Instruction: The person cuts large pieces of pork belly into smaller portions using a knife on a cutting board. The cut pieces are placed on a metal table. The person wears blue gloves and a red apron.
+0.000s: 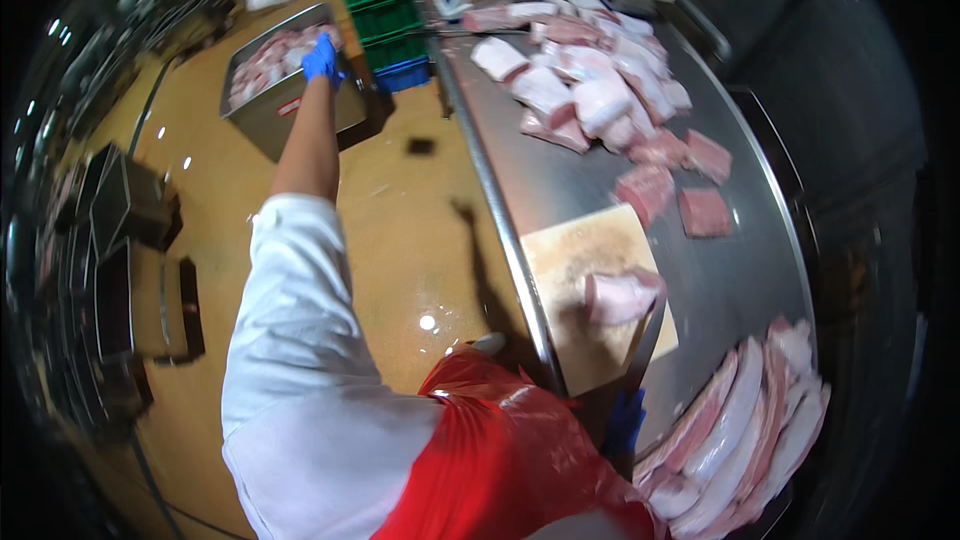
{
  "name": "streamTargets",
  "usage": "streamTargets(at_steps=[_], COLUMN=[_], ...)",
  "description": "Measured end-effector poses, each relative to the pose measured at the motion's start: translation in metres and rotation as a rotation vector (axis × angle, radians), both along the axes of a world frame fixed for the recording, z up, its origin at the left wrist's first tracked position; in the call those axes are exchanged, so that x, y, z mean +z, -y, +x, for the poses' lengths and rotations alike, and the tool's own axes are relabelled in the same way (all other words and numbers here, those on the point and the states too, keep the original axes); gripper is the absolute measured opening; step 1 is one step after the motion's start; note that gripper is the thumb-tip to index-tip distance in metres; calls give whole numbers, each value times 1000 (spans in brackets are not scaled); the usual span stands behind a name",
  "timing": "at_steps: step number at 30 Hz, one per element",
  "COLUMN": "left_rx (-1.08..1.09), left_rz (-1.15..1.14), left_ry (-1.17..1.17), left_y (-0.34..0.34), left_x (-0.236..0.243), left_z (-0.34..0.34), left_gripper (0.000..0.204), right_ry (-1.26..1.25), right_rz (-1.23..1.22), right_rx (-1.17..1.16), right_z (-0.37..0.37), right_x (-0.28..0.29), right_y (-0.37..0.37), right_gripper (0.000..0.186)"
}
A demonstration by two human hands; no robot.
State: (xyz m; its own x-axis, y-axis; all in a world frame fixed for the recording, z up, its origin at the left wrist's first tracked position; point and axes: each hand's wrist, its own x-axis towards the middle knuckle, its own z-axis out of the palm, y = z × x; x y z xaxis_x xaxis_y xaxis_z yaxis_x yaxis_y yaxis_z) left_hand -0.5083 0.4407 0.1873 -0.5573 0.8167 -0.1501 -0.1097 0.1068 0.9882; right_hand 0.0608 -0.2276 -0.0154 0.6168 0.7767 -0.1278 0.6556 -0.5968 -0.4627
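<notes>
The piece of meat (625,298) lies on the pale cutting board (560,250), near its right edge. The blade of the knife (645,345) reaches to the right end of this piece. Your right grip (626,422), in a blue glove, is closed on the knife. The board rests on the metal desk (510,170). Beyond it there is a pile of meat chunks (600,100), and long meat strips (740,430) lie at the near right. Your left grip (321,59) is stretched far out, at the meat-filled metal bin (262,125); I cannot tell if it is open or closed. Green crates (372,0) are stacked just beside this bin.
</notes>
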Motion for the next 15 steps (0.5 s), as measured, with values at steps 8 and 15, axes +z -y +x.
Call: streamTargets(at_steps=[8,15], left_rx=[-1560,-1574], left_rz=[161,225], left_ry=[-561,-1429], left_y=[290,379], left_x=[-134,-165], left_z=[411,538], left_gripper=[112,127], right_ry=[112,-67], right_rz=[334,301], right_rx=[-183,-450], right_z=[-7,-23], right_x=[3,27], right_y=[-6,81], right_gripper=[26,17])
